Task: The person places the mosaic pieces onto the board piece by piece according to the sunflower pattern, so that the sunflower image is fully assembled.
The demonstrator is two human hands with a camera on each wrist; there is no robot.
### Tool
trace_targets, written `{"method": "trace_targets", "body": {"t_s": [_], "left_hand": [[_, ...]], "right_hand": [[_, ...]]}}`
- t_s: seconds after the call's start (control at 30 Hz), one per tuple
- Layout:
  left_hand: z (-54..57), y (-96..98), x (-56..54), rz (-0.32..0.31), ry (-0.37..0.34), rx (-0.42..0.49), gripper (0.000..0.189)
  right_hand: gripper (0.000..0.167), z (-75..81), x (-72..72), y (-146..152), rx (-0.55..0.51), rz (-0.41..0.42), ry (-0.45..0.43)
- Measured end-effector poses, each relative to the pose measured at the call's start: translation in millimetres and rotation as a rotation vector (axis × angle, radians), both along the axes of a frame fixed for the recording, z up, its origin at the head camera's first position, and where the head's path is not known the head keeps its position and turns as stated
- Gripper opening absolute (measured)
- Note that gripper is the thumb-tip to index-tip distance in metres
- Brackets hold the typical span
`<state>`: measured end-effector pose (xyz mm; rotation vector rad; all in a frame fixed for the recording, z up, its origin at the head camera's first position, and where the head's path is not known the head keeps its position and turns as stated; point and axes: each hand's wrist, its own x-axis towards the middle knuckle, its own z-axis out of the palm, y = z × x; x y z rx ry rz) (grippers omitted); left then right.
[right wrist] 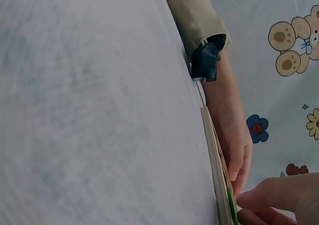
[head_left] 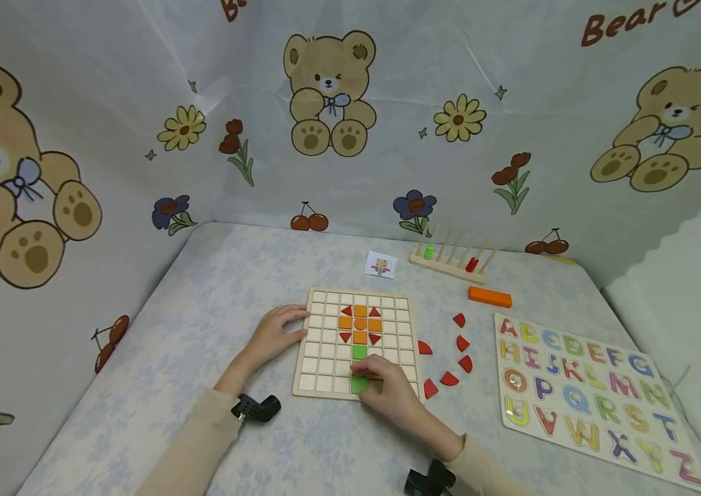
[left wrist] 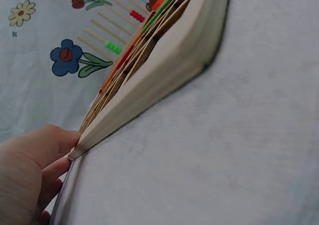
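A square wooden grid board (head_left: 327, 395) lies on the table. Orange squares (head_left: 359, 311) form a cross on it around an orange circle (head_left: 359, 324), with red pieces (head_left: 375, 338) at its corners. Below the cross sits a green square (head_left: 359, 352). My left hand (head_left: 275, 335) touches the board's left edge with thumb and fingertips, its fingers fairly straight. Over the bottom rows, my right hand (head_left: 390, 393) has curled fingers and pinches another green square (head_left: 359, 384) between thumb and forefinger. Those fingers hide the cell just above. The right wrist view shows green (right wrist: 231, 204) beside the fingertips.
Several red quarter-circle pieces (head_left: 465, 364) lie right of the board. A pattern card (head_left: 381, 264) is behind it, near a peg rack (head_left: 446, 266) with green and red beads. An orange block (head_left: 489, 297) and an alphabet puzzle board (head_left: 580, 386) are on the right.
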<state>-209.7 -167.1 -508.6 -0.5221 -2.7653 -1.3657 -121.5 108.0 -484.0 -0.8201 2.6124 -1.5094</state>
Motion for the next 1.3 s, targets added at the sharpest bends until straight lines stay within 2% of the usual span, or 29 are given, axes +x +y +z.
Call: {"method": "trace_targets", "body": {"t_s": [0.1,0.23,0.33,0.43,0.5,0.6,0.87,1.0,1.17,1.3], "left_hand": [[0.8,0.6,0.0,0.0,-0.004,0.003,0.041],[1.8,1.5,0.1,0.002,-0.01,0.009,0.041],[1.9,1.6,0.1,0.002,-0.01,0.006,0.041],[1.7,1.4,0.2,0.002,-0.008,0.002,0.041],[1.5,1.1,0.5,0.006,-0.005,0.0,0.041],[1.4,0.7,0.7,0.008,0.001,-0.001,0.041],[-0.6,0.6,-0.5,0.006,-0.006,0.0,0.042],[-1.3,0.8,-0.8,0.003,-0.009,-0.002,0.042],[0.8,0.9,-0.3,-0.001,-0.005,0.004,0.041],[1.6,1.0,0.5,0.0,-0.003,0.0,0.041]], "right_hand": [[0.03,2.5,-5.0,6,-0.021,-0.051,0.033],[0.028,9.3,-21.2,28,-0.016,-0.235,0.054],[0.033,12.6,-35.0,50,0.063,-0.405,-0.003],[0.036,13.5,-44.8,68,0.177,-0.491,-0.096],[0.037,13.1,-49.3,76,0.23,-0.495,-0.146],[0.034,13.0,-53.4,81,0.254,-0.455,-0.175],[0.031,11.6,-57.4,88,0.232,-0.381,-0.159],[0.03,9.3,-58.8,94,0.23,-0.347,-0.123],[0.032,8.3,-60.9,99,0.226,-0.385,-0.082],[0.036,8.8,-61.0,99,0.228,-0.389,-0.102]]}}
